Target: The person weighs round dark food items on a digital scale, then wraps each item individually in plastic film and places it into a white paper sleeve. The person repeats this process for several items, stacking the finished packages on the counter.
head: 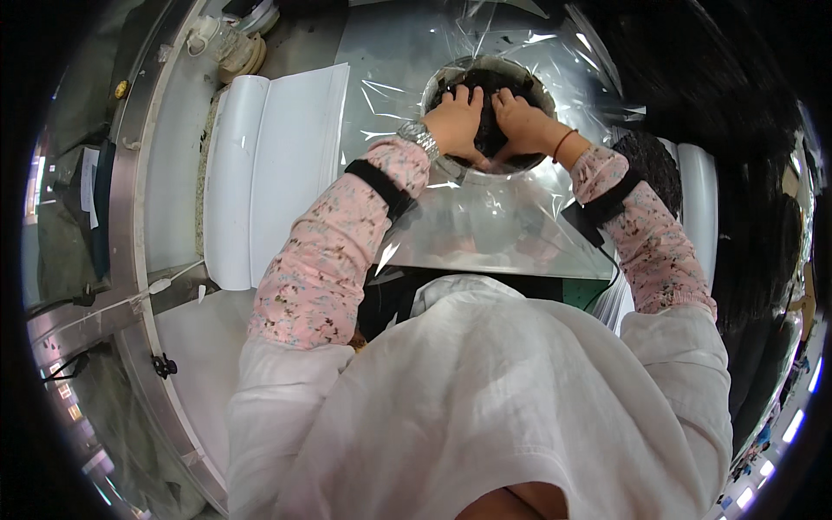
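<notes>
A round, rimmed form or bowl (551, 97) stands under clear plastic film (481, 221), with a dark mass (490, 133) that looks like hair or mesh inside it. My left hand (457, 125) lies on the left part of this mass, fingers spread and pointing away from me, thumb near the front rim. On the right part rests my right hand (524, 127), its fingertips close to the left hand's. Both palms face down. Whether the fingers pinch any of the dark material is hidden.
White paper sheets (300, 156) with a curled edge lie at the left, near a clear jar (227, 49). Long black hair-like strands (702, 84) fill the right side. A dark bundle (650, 166) sits beside my right forearm. A thin white cable (162, 284) crosses the left frame.
</notes>
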The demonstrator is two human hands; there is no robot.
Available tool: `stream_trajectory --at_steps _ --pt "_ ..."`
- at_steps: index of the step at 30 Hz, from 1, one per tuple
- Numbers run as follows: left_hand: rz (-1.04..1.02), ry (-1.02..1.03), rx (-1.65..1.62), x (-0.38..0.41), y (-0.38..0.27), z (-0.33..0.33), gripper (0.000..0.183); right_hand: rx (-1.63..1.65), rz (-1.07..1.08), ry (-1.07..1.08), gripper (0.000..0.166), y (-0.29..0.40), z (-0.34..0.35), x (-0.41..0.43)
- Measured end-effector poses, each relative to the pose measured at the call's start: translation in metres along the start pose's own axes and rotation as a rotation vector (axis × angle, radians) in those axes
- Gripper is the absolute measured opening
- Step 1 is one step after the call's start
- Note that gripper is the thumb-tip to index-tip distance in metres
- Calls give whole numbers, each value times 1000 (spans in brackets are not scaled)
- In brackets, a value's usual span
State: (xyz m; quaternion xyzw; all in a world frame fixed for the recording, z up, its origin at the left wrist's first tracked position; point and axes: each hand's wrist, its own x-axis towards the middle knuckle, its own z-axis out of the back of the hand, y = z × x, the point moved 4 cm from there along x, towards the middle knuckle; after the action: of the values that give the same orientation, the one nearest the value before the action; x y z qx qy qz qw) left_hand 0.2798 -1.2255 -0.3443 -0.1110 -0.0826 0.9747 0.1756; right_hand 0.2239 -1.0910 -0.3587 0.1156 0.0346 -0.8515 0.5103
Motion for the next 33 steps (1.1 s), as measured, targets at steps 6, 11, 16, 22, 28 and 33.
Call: stream_trajectory --at_steps 6,11,16,22,28,33 --pt "-280 -210 -363 -85 -85 53 81 170 -118 -53 109 39 -11 -62" --pt "-545 -294 -239 -154 -144 29 24 196 -157 -48 114 57 -5 -76" --pt "-595 -119 -383 -178 -149 -26 14 198 -120 -48 113 63 -2 -86" --pt "-52 -333 -1204 -134 -106 80 27 260 -11 33 47 40 23 -86" --pt "526 -672 -775 -54 54 14 40 80 -44 -330 77 92 5 -68" --pt "586 -692 -816 -108 88 2 40 74 -70 -337 78 93 4 -73"
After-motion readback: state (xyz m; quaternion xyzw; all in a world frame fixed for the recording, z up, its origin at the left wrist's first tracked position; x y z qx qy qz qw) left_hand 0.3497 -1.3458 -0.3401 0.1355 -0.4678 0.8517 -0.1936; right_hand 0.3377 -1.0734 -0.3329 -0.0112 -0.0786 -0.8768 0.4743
